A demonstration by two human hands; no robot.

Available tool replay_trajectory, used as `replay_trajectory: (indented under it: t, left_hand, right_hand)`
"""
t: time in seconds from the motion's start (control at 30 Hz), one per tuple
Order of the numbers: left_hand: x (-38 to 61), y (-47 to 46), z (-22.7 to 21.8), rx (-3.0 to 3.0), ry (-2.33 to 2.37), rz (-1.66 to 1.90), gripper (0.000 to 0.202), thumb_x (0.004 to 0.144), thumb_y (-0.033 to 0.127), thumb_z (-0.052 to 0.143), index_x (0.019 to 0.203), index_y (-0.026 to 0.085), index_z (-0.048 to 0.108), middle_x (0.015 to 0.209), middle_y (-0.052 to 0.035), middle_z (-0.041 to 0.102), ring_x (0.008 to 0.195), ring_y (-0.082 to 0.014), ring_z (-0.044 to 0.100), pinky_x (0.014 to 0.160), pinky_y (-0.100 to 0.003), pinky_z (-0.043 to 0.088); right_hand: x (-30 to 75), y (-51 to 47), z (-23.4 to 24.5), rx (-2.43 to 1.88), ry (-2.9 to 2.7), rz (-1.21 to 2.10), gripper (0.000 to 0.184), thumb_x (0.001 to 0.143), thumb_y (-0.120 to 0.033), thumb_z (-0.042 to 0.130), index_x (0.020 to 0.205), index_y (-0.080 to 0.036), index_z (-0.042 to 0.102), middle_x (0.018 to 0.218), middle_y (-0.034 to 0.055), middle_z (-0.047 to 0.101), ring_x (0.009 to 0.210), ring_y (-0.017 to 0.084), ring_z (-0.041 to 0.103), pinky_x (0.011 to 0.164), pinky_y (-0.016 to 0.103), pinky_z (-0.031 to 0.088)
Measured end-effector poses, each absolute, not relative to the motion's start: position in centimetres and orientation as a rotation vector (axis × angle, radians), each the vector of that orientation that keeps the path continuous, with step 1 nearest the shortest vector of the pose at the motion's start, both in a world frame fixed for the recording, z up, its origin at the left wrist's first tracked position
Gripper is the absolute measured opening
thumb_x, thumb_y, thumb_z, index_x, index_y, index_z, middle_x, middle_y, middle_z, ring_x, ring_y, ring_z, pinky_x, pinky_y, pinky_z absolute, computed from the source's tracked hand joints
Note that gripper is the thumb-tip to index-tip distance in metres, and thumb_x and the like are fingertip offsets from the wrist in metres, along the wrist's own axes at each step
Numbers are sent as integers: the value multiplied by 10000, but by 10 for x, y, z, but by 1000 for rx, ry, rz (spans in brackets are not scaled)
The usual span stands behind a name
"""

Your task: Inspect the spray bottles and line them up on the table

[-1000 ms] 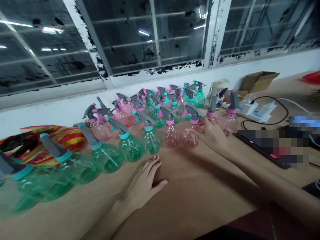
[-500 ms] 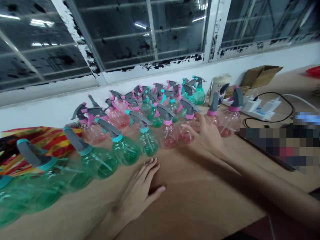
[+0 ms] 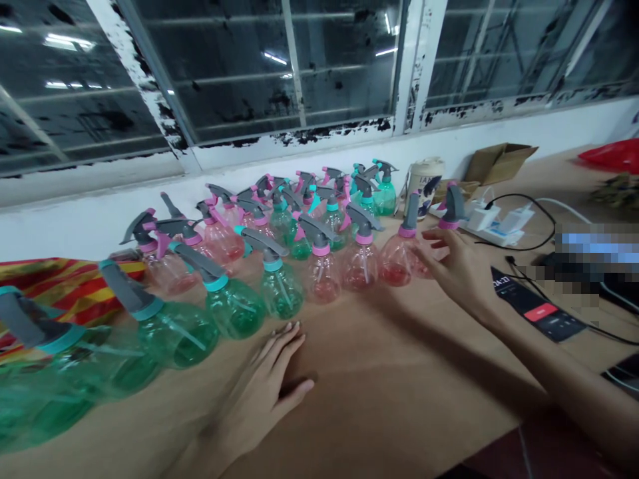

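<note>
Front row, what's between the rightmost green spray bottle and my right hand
In the head view, three pink spray bottles; a fourth is partly behind your right hand.

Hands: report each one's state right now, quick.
Left hand: open, palm down on the table, holding nothing.
Right hand: partly curled at the rightmost spray bottle; whether it grips cannot be told.

Dark windows (image 3: 224,73) stretch along the far side in front of me, their white frames (image 3: 408,66) blotched with black patches. Pale bars (image 3: 294,66) cross the panes, and bright strips of light (image 3: 70,42) gleam in the glass. Below runs a white wall (image 3: 100,229), with a brown table (image 3: 359,399) up against it; past its near edge I glimpse dark reddish floor (image 3: 499,456).
</note>
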State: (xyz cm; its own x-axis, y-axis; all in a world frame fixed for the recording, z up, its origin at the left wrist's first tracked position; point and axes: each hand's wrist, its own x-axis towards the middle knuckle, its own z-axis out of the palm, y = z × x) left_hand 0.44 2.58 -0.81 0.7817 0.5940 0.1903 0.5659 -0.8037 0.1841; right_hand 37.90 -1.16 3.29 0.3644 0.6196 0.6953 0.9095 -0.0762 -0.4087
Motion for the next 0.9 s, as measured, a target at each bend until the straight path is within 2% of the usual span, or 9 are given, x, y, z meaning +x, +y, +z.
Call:
replay_trajectory:
  t: [0.17, 0.33, 0.47, 0.6, 0.67, 0.77, 0.9]
  left_hand:
    - [5, 25, -6, 2881, 934, 371, 541, 958, 501, 505, 1408, 232, 374, 1494, -96, 417, 1362, -281, 392, 1096, -492, 350]
    - [4, 25, -8, 2904, 945, 362, 530, 963, 488, 497, 1409, 225, 380, 1496, -94, 415, 1363, -277, 392, 1104, -481, 342]
    - [4, 26, -8, 2902, 939, 367, 535, 961, 482, 502, 1413, 223, 380, 1499, -92, 410, 1364, -279, 390, 1100, -481, 349]
    - [4, 25, -7, 2886, 932, 376, 530, 953, 482, 519, 1400, 223, 397, 1497, -93, 412, 1358, -288, 397, 1092, -488, 355]
    - [4, 24, -7, 2875, 929, 369, 532, 953, 472, 526, 1401, 220, 390, 1500, -97, 406, 1360, -289, 390, 1094, -496, 348]
    - [5, 23, -8, 2845, 930, 359, 549, 949, 454, 542, 1414, 221, 363, 1508, -105, 389, 1370, -288, 371, 1100, -503, 333]
    - [5, 21, -5, 2781, 910, 380, 651, 908, 441, 598, 1443, 226, 295, 1497, -125, 389, 1366, -307, 367, 1102, -526, 315]
  right_hand:
    - [368, 12, 38, -2019, -1313, -597, 587, 855, -632, 478, 1119, -127, 621, 1008, 193, 705, 1002, 379, 607, 785, 477, 476]
    - [360, 13, 41, -2149, -1301, -569, 487, 866, -557, 484, 1030, -126, 640, 905, 194, 703, 963, 386, 604, 669, 433, 466]
    - [358, -12, 43, -2154, -1356, -539, 459, 870, -569, 471, 1009, -158, 622, 919, 177, 704, 1002, 382, 608, 584, 378, 446]
    - [351, -44, 43, -2128, -1413, -499, 499, 854, -624, 474, 975, -162, 616, 864, 157, 686, 792, 338, 658, 526, 358, 430]
    - [342, -57, 43, -2032, -1497, -444, 500, 841, -624, 507, 983, -156, 612, 841, 142, 682, 754, 330, 660, 566, 388, 466]
    - [322, -68, 48, -1798, -1660, -258, 479, 870, -566, 521, 1131, -169, 581, 975, 140, 701, 865, 336, 674, 695, 443, 516]
    - [289, -71, 60, -1551, -1823, 98, 300, 864, -442, 611, 1069, -223, 617, 1004, 80, 719, 939, 284, 683, 811, 411, 529]
